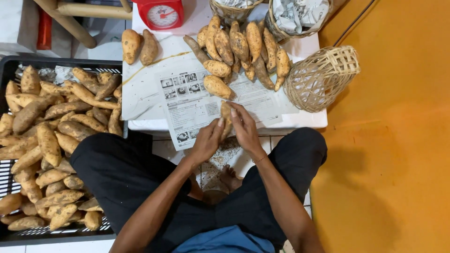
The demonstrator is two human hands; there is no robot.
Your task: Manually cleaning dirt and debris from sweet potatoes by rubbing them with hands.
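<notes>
Both my hands hold one sweet potato (226,111) over the front edge of a low white table (140,93). My left hand (207,140) grips its lower end and my right hand (244,127) wraps its right side. A printed paper sheet (192,105) lies on the table under it. Just beyond, a pile of several sweet potatoes (239,49) rests on the table, and two more sweet potatoes (139,46) lie apart at the far left.
A black plastic crate (9,70) full of sweet potatoes stands on the floor at my left. A woven basket (321,77) lies tipped at the table's right end. Two paper-lined baskets (297,18) and a red kitchen scale (161,13) stand at the back. Orange floor spreads to the right.
</notes>
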